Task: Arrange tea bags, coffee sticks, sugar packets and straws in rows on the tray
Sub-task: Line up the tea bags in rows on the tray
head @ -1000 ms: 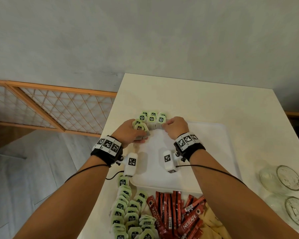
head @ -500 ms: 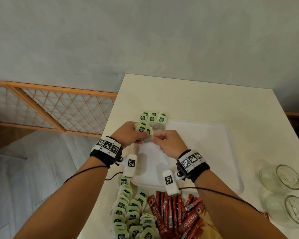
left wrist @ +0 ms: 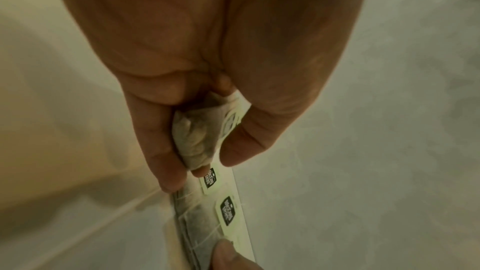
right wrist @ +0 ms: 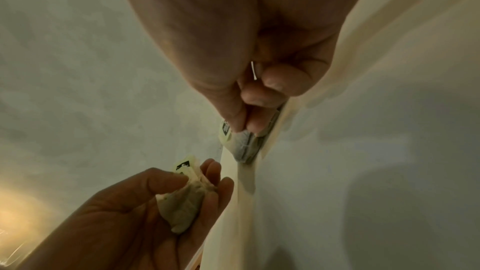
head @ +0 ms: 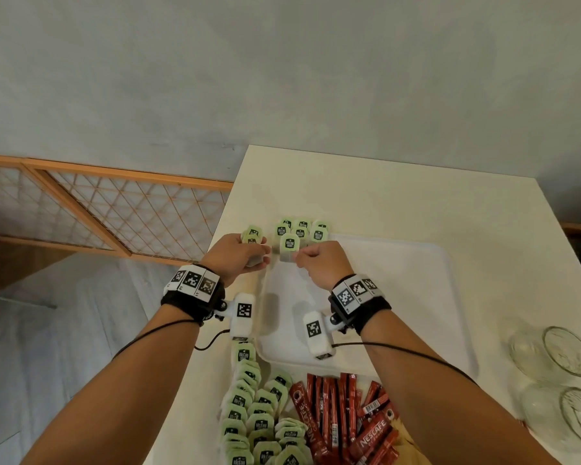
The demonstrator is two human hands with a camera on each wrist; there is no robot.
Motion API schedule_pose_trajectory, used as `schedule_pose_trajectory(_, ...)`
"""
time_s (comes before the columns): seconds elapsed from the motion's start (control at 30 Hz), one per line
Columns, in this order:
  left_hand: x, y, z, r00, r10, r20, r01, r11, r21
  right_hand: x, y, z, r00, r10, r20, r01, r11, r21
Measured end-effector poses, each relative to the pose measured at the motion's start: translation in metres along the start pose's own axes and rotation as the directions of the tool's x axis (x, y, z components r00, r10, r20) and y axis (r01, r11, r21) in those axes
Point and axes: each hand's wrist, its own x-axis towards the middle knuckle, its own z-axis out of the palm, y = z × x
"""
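A white tray (head: 399, 297) lies on the cream table. Several green-tagged tea bags (head: 302, 231) stand in a row at its far left corner. My right hand (head: 319, 263) pinches one tea bag (head: 289, 248) at the near end of that row; the right wrist view shows the bag (right wrist: 244, 147) between its fingertips at the tray rim. My left hand (head: 239, 255) grips a small bunch of tea bags (head: 252, 234) just left of the tray, seen in the left wrist view as a crumpled bag (left wrist: 194, 140) in curled fingers.
A heap of loose tea bags (head: 259, 417) and red coffee sticks (head: 346, 417) lies on the table near me, below the tray. Two glass jars (head: 560, 354) lie on their sides at the right. The table's left edge drops to the floor beside a wooden lattice screen (head: 114, 213).
My right hand took one tea bag from the bunch in my left hand and carried it forward to the row at the tray's far left corner. The left hand shifted slightly left.
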Motion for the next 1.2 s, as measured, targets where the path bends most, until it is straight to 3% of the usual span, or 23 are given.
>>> schedule_pose_trajectory(0.13, 0.002, -0.002, -0.007, 0.999, -0.038, 0.001, 0.038, 0.999, 0.008, 0.007, -0.009, 0.005, 1.000, 0.004, 0.012, -0.003, 0.997, -0.073)
schedule_pose_trajectory(0.37, -0.002, -0.005, -0.011, 0.997, 0.005, 0.083, -0.005, 1.000, -0.002, 0.013, -0.012, 0.015, 0.999, 0.032, 0.013, -0.030, 0.991, -0.127)
schedule_pose_trajectory(0.7, -0.008, -0.005, -0.010, 0.992, 0.025, 0.121, -0.031, 0.998, 0.051, 0.015, -0.003, 0.019, 0.998, 0.022, -0.059, -0.026, 0.997, -0.077)
schedule_pose_trajectory(0.9, -0.012, -0.007, -0.002, 0.984, 0.030, 0.178, -0.038, 0.999, 0.039, -0.018, -0.008, 0.001, 0.986, -0.138, 0.092, 0.135, 0.990, 0.040)
schedule_pose_trajectory(1.0, -0.015, -0.006, 0.002, 0.981, 0.030, 0.191, -0.050, 0.994, 0.101, -0.032, -0.009, -0.004, 0.977, -0.153, 0.151, 0.144, 0.987, 0.073)
schedule_pose_trajectory(1.2, -0.018, -0.008, 0.010, 0.981, 0.022, 0.191, -0.051, 0.988, 0.148, -0.046, -0.004, -0.004, 0.971, -0.188, 0.150, 0.169, 0.977, 0.131)
